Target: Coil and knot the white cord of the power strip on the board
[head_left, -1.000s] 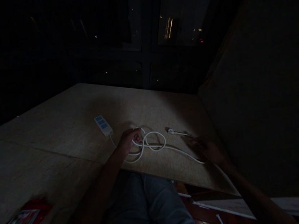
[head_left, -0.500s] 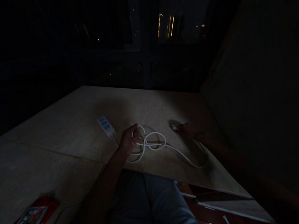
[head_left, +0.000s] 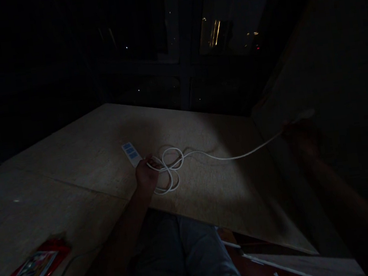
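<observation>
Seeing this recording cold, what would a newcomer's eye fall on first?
Probably the white cord, pale against the gloom, running from loops at the left hand across to the right hand at the far right. Next might come the shiny red packet at lower left, then the white power strip with blue patches, just beyond the left hand.

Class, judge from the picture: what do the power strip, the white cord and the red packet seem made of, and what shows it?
Power strip: probably hard plastic, given its straight edges; finish unclear in the dim light.
White cord: likely flexible plastic or rubber sheathing, smooth-looking, since it bends into rounded loops.
Red packet: perhaps glossy plastic film, judging by its shiny highlights.
</observation>
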`<state>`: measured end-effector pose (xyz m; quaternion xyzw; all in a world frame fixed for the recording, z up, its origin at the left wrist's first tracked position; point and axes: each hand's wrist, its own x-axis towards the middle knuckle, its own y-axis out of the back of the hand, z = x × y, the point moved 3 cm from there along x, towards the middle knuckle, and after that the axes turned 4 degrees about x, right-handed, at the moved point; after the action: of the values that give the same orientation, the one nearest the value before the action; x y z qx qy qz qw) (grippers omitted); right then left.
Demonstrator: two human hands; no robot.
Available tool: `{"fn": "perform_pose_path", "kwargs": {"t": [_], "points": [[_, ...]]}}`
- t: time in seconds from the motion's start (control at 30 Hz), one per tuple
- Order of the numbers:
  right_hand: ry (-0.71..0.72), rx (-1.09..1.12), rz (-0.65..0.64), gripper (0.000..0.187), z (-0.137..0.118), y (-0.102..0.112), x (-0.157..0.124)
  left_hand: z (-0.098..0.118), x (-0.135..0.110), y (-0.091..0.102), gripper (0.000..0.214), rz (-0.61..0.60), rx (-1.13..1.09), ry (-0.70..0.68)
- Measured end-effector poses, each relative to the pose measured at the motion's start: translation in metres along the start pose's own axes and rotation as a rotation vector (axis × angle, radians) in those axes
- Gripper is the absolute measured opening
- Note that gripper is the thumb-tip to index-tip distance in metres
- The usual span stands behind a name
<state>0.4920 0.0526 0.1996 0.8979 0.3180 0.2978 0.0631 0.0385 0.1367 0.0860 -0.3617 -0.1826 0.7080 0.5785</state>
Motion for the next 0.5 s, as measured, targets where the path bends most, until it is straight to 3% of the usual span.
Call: {"fn": "perform_pose_path", "kwargs": {"t": [0.1,0.2,0.3,0.4,0.5], "points": [[0.017,0.299,0.062,0.027,-0.033,-0.005,-0.043,-0.004,-0.019,-0.020,0.018,-0.105,0.013,-0.015],[-0.047,0.400,-0.083,0.029,-0.071,-0.023,-0.095,-0.012,-0.040,-0.038,0.032,-0.219,0.193,-0.055],[-0.133,0.672,-0.362,0.029,-0.103,-0.047,-0.136,-0.027,-0.056,-0.047,0.044,-0.335,0.410,-0.042],[-0.250,0.843,-0.603,0.033,-0.124,-0.063,-0.155,-0.045,-0.066,-0.047,0.044,-0.443,0.565,-0.016],[-0.287,0.962,-0.678,0.034,-0.140,-0.069,-0.151,-0.055,-0.072,-0.044,0.033,-0.527,0.614,-0.016]]}}
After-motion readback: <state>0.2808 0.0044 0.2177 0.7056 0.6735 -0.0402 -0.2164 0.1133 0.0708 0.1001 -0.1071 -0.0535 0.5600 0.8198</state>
